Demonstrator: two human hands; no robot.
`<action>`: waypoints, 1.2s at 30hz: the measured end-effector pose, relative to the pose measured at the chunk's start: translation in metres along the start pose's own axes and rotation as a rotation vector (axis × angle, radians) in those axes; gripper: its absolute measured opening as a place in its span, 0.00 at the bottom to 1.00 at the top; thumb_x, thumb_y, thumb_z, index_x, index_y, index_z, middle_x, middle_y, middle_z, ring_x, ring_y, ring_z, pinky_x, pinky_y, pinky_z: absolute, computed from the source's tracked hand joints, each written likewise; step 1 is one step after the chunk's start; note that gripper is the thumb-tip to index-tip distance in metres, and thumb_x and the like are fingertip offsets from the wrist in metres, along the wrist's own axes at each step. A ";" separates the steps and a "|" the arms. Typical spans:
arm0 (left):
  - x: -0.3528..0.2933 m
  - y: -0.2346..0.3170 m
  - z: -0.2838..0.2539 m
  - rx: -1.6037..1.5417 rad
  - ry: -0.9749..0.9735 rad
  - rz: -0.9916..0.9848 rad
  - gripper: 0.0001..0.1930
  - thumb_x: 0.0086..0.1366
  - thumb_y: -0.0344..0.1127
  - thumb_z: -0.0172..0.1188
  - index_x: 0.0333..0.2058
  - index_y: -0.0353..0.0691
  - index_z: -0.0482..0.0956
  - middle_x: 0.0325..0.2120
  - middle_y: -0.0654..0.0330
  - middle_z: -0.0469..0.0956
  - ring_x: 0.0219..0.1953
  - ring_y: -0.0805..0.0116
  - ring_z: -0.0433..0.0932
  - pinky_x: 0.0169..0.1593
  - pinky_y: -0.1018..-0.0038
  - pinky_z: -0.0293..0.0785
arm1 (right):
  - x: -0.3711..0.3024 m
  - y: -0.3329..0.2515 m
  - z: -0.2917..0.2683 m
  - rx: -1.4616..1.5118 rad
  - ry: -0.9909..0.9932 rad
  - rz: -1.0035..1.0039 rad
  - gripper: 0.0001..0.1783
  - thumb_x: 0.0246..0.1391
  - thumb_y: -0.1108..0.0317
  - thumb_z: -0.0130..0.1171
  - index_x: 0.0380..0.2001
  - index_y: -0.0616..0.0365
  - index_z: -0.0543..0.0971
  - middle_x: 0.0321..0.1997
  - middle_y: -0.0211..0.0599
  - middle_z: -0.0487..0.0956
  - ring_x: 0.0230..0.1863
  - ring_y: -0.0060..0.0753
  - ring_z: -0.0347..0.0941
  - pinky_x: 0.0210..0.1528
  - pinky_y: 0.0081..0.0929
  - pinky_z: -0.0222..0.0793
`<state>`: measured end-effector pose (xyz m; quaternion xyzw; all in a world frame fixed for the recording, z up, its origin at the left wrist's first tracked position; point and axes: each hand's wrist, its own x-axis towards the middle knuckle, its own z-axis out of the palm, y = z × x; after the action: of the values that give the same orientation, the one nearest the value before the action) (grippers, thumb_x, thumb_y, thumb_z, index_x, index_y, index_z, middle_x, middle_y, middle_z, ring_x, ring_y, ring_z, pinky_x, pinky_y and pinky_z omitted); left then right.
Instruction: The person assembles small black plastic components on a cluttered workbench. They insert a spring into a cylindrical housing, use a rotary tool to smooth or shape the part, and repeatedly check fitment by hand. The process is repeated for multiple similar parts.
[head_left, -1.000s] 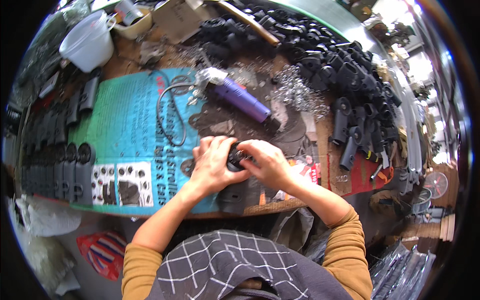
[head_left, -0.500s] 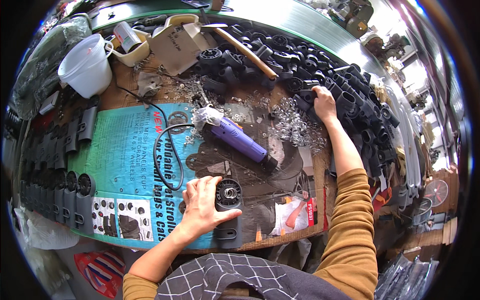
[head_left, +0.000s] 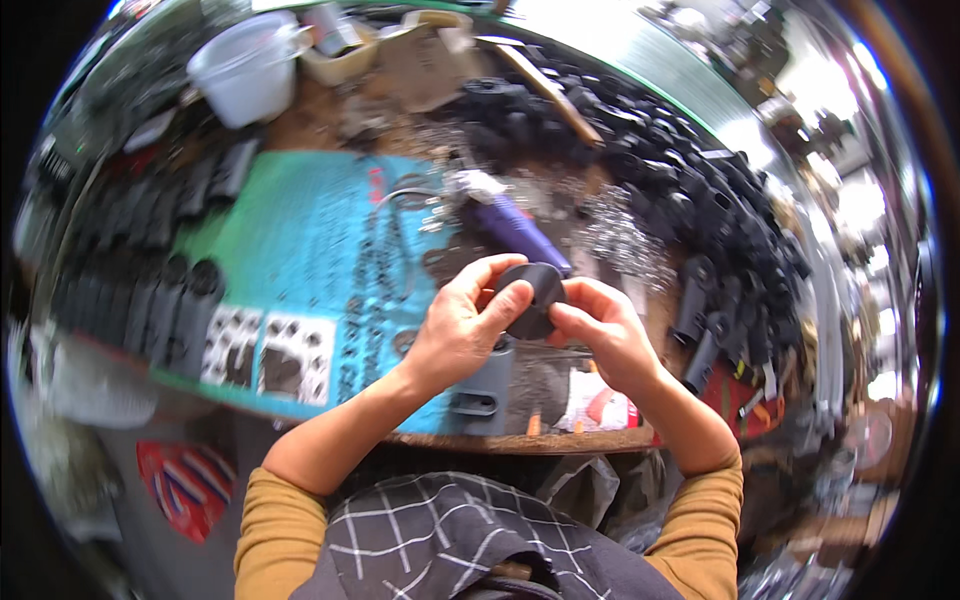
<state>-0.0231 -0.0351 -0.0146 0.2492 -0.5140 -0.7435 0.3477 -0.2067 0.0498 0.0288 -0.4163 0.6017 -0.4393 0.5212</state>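
In front of me, above the work table, a round black plastic disc [head_left: 540,312] is gripped at its edges by both hands. My left hand [head_left: 455,325] pinches its left side, thumb on the face. On the opposite side, the fingers of my right hand [head_left: 608,330] close on the rim. Below them a dark grey plastic housing [head_left: 485,388] with a slot lies at the table's front edge, its upper end partly hidden by my left hand. Just beyond the disc rests a purple power screwdriver [head_left: 512,226].
Small shiny metal parts [head_left: 625,235] are heaped to the right, beside a large pile of black plastic parts [head_left: 690,185]. Rows of dark housings [head_left: 150,310] line the left. A white bucket [head_left: 245,75] and a wooden-handled hammer [head_left: 550,92] are farther back. Motion blurs the scene.
My right hand has come back from the black parts pile to the middle. My left hand has left the housing, and both now hold a black disc. The view has shifted.
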 end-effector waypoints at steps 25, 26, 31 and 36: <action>-0.582 -0.104 -0.439 -0.690 2.123 0.662 0.13 0.68 0.37 0.55 0.45 0.34 0.73 0.33 0.57 0.76 0.31 0.66 0.81 0.36 0.75 0.86 | -0.034 -0.036 0.221 -0.344 -0.394 -0.363 0.13 0.61 0.74 0.53 0.49 0.63 0.74 0.38 0.32 0.76 0.39 0.20 0.72 0.45 0.20 0.70; -0.569 -0.109 -0.437 -0.738 2.143 0.546 0.10 0.67 0.35 0.54 0.42 0.35 0.75 0.32 0.58 0.77 0.29 0.68 0.81 0.35 0.77 0.85 | -0.036 -0.036 0.218 -0.329 -0.375 -0.352 0.13 0.60 0.75 0.53 0.49 0.63 0.74 0.39 0.33 0.76 0.39 0.20 0.72 0.44 0.21 0.71; -0.439 -0.092 -0.366 -0.050 1.776 0.214 0.11 0.69 0.33 0.55 0.48 0.39 0.76 0.37 0.62 0.78 0.36 0.74 0.77 0.41 0.80 0.76 | -0.038 -0.020 0.177 -0.408 -0.190 -0.280 0.04 0.56 0.75 0.58 0.35 0.64 0.77 0.33 0.27 0.76 0.36 0.17 0.71 0.40 0.16 0.67; -0.260 -0.031 -0.203 0.464 0.859 0.597 0.11 0.68 0.29 0.53 0.47 0.35 0.71 0.35 0.62 0.72 0.31 0.77 0.70 0.36 0.81 0.69 | -0.044 0.016 0.077 -0.463 0.133 -0.292 0.09 0.54 0.67 0.65 0.31 0.64 0.83 0.30 0.33 0.81 0.32 0.22 0.74 0.38 0.23 0.70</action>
<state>0.2810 0.0530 -0.1103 0.4429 -0.5245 -0.3126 0.6565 -0.1263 0.0888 0.0196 -0.5766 0.6526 -0.3871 0.3028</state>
